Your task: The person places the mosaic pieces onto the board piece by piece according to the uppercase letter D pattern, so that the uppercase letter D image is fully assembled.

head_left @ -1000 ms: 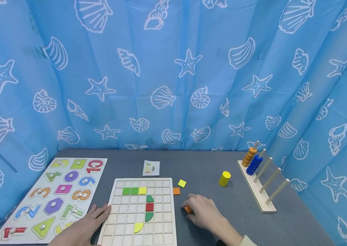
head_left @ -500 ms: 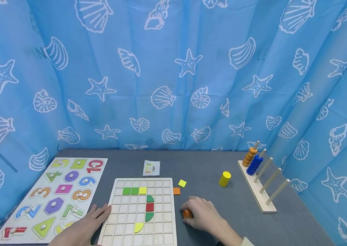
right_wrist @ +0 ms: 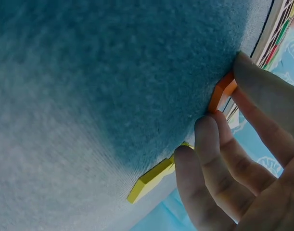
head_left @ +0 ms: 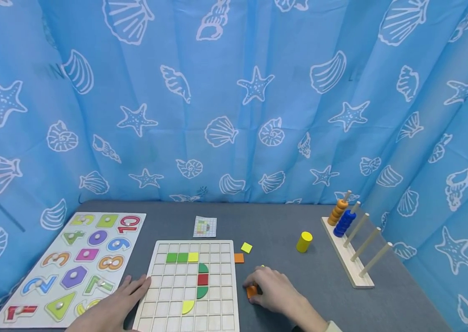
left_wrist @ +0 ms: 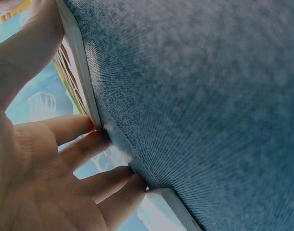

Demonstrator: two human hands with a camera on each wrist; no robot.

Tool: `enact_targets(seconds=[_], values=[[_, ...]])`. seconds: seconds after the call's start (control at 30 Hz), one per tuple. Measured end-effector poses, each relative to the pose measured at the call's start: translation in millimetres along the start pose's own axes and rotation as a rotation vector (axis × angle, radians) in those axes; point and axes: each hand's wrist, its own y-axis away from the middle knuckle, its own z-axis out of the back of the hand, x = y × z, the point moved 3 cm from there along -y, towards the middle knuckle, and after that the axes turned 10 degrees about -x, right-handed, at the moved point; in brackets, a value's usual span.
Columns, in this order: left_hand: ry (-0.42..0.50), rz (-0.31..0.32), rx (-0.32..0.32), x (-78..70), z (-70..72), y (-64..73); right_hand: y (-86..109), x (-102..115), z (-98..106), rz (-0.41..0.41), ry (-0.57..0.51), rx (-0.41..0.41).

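The grid board (head_left: 227, 293) runs off the head view's bottom edge.

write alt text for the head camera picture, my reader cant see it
A person's right hand pinches an orange tile beside a wooden grid board holding colored tiles; the left hand rests at the board's left edge. A card lies beyond the board, a number puzzle to the left, a yellow cylinder and bead rack to the right.
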Motion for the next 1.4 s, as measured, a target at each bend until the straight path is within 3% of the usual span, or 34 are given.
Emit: enact_targets(seconds=[0.3, 0.63, 1.0, 1.4], values=[[-0.018, 0.024, -0.002, -2.5, 0.3, -1.3, 0.3, 1.7, -3.8, -0.005, -0.018, -0.017], [-0.025, -0.012, -0.021, -2.9, 0.6, 1.6, -4.3, 18.0, -1.1, 0.051, -0.029, -0.070], [-0.031, 0.012, -0.018, -4.8, 0.9, 0.1, -19.5, 51.8, -5.8, 0.105, -0.015, -0.085], [-0.029, 0.026, -0.012, -4.2, 0.6, -0.1, -36.2, 101.9, -29.9, 0.210, 0.014, -0.077]])
